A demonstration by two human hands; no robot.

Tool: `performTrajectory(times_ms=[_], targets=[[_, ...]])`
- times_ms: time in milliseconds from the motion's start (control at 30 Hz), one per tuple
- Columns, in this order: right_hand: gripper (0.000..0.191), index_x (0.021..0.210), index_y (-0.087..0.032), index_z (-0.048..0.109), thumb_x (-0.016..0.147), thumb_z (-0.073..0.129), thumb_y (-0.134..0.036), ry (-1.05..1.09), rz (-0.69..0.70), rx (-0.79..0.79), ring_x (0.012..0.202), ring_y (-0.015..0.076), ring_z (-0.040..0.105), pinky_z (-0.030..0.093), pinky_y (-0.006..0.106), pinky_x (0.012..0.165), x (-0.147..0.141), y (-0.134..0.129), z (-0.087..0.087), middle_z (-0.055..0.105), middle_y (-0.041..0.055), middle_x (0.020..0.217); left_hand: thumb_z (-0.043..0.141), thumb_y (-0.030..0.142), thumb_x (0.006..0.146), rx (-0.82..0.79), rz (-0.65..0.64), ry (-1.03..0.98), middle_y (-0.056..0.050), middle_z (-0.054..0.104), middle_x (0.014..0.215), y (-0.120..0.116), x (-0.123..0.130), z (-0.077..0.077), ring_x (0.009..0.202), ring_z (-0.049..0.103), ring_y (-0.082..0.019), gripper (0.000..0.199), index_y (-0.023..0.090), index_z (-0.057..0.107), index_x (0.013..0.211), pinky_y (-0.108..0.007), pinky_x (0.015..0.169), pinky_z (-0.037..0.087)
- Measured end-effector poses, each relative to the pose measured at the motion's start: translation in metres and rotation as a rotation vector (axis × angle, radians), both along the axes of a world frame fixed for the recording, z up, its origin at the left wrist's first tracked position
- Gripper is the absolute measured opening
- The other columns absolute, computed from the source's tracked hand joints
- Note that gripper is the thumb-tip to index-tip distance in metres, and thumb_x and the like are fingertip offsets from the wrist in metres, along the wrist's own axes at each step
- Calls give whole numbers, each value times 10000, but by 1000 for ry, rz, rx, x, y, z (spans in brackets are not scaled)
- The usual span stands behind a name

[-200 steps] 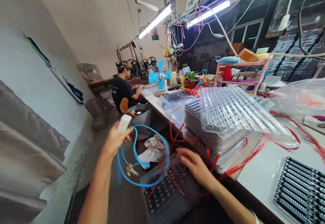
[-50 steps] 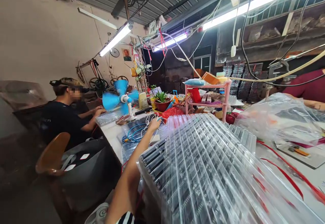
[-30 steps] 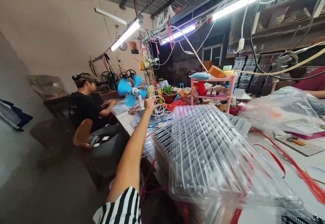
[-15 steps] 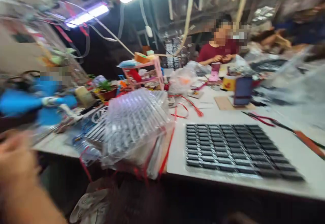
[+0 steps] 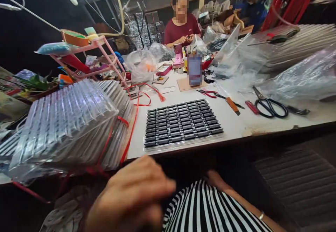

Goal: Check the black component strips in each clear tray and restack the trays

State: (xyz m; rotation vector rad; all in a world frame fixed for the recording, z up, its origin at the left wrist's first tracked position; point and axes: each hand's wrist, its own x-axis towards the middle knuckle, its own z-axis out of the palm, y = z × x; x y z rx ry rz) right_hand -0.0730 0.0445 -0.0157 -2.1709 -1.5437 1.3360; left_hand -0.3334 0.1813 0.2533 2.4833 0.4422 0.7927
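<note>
My left hand [image 5: 133, 193] is raised in front of the table's near edge. Its fingers look bent and point right, but blur hides whether anything is between them. Low by the striped clothing, my right hand [image 5: 214, 178] rests in shadow below the edge, its fingers mostly hidden. Nearest to both is a clear plastic tray [image 5: 168, 145] lying flat on the white table. Rows of small black ribbed parts [image 5: 183, 121] fill it. Neither hand touches the tray.
Stacked clear ribbed trays [image 5: 65, 116] with red ribbon stand left. Pliers [image 5: 210, 93], an orange-handled knife [image 5: 232, 105] and black scissors [image 5: 270, 107] lie right. A phone [image 5: 195, 70] stands behind the tray. Plastic bags [image 5: 143, 63] lie farther back; a person [image 5: 182, 25] sits opposite.
The view has swung right and down, so the filled tray is now at the centre. My left hand has come from the far left to the lower middle; my right hand now shows.
</note>
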Motion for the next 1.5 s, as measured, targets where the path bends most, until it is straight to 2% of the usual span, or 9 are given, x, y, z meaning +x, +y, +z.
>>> performTrajectory(times_ms=[100,233,333,433,533,667,1067,1233,1500], targets=[[313,1068,-151,662,882,419,-213,23,18,70,1058,248,548,424,361,939,30,-34,36,607,120,1111,544,215,901,26,106,54,-50,679,937,33,31,-25,882,625,-139,196,197,659,1058,-245,798,503],[278,1057,-213,655,946,422,-317,162,291,223,885,194,599,487,308,815,81,-53,134,631,63,971,533,250,903,30,364,96,-54,682,950,74,40,-64,910,630,-158,183,164,684,962,-287,864,491],[257,997,-227,667,973,426,-311,87,405,487,751,163,589,492,271,711,103,-25,206,631,33,853,516,288,909,54,510,17,-63,675,978,88,40,-82,939,624,-173,223,156,683,974,-323,906,481],[226,1077,-210,636,982,437,-257,3,394,850,795,153,578,479,265,727,103,23,242,626,31,878,500,306,913,82,656,-83,-79,657,1021,91,42,-93,989,607,-187,259,148,678,1014,-351,950,459],[215,1144,-229,605,958,502,-197,22,-9,1158,885,144,589,468,263,798,95,62,237,632,19,959,489,342,913,51,791,-142,-90,643,1055,92,35,-102,1029,591,-199,297,144,674,1034,-368,979,438],[174,1068,-229,639,957,509,-262,14,-459,1179,899,159,594,470,280,797,99,85,203,628,17,956,477,417,902,-155,877,-161,-95,642,1098,97,16,-115,1061,583,-211,370,141,660,1068,-370,997,426],[324,1199,-260,588,946,482,-433,-182,-510,870,1070,194,551,498,297,790,115,83,156,626,26,1110,536,484,865,-562,831,-148,-91,594,1259,101,21,-133,1118,560,-215,548,215,475,1339,-374,1000,420],[372,1228,-267,578,942,471,-478,-178,-462,836,1100,199,543,408,390,1014,117,84,157,610,19,1166,512,433,896,-555,826,-80,-105,587,1268,85,18,-128,1140,557,-214,498,205,472,1338,-392,1022,411],[404,1219,-297,589,937,448,-549,-265,-412,826,1087,231,543,405,460,995,116,85,155,608,12,1167,487,419,917,-295,782,91,-110,509,1349,67,14,-129,1275,446,-241,509,232,421,1385,-464,1086,346]])
